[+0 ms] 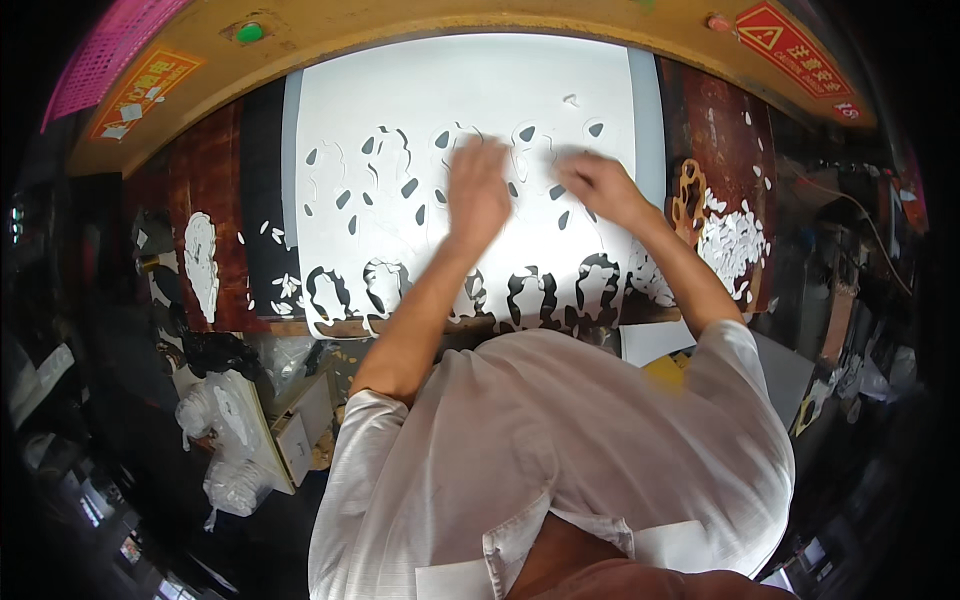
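Note:
A large white sheet (460,75) lies in front of me, with rows of small dark holes and curved cut lines across its middle. Larger ring-shaped cut-outs line its near edge, where white pieces still sit inside dark gaps. Over the centre of the cut area is my left hand (478,190), its fingers smeared by motion. My right hand (605,188) is to the right of it, low over the sheet, with fingers curled in and partly blurred. Whatever those fingers may hold cannot be made out. A small white scrap (571,100) rests farther up the sheet.
Loose white offcuts (735,245) are heaped on the right of the brown board, beside an orange-brown looped frame (689,200). More white pieces (200,262) lie at left. A yellow machine beam (400,35) with a green button (250,33) spans the far side. Plastic bags (238,480) sit lower left.

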Demonstrator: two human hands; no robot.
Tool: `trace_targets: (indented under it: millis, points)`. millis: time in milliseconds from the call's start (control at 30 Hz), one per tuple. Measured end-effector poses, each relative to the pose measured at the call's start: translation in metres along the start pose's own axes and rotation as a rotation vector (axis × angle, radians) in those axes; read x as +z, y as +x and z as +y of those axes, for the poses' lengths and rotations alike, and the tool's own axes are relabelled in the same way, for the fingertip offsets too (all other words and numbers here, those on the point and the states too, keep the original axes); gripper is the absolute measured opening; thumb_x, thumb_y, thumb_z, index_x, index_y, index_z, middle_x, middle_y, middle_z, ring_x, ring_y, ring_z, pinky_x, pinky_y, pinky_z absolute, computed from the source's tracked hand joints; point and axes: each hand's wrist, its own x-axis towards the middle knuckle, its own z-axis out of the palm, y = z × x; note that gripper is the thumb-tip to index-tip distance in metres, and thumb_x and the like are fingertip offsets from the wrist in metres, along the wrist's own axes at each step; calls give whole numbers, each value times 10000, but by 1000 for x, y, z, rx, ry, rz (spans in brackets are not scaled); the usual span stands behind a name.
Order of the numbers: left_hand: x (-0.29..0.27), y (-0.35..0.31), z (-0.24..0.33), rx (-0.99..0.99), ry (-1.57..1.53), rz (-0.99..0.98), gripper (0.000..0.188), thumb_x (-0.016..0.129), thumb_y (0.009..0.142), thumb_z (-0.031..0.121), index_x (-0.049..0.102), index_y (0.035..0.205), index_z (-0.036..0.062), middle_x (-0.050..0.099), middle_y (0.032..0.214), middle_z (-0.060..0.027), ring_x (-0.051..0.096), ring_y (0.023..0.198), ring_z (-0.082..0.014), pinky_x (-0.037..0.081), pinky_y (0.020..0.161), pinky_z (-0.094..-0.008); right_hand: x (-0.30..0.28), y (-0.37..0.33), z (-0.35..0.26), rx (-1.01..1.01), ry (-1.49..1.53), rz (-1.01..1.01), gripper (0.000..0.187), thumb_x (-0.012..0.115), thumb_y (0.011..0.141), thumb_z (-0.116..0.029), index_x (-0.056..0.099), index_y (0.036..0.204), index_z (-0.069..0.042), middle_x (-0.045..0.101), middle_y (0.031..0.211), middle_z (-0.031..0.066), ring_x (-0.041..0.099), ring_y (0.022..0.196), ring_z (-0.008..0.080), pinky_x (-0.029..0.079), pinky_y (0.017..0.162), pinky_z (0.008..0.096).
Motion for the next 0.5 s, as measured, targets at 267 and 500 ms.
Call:
trace_targets:
  millis: [267, 500]
  points:
    - [17, 5, -36, 87, 150, -183, 485, 652, 904, 21, 777, 1326, 227, 585, 1521, -90, 431, 1499, -384, 294, 1245, -605, 56, 44, -1, -53, -116, 169, 132, 766, 927, -104, 796, 1052, -134, 710, 1017, 45, 713, 989, 305, 599, 860, 413]
    - [10, 12, -39, 26, 143, -284, 538, 615, 925, 12, 750, 1387, 252, 542, 1589, -100, 379, 1544, -391, 215, 1285, -590, 15, -31, -44, -49, 3, -919, 66, 724, 862, -23, 732, 905, -72, 684, 791, 110, 673, 766, 325, 556, 787, 469]
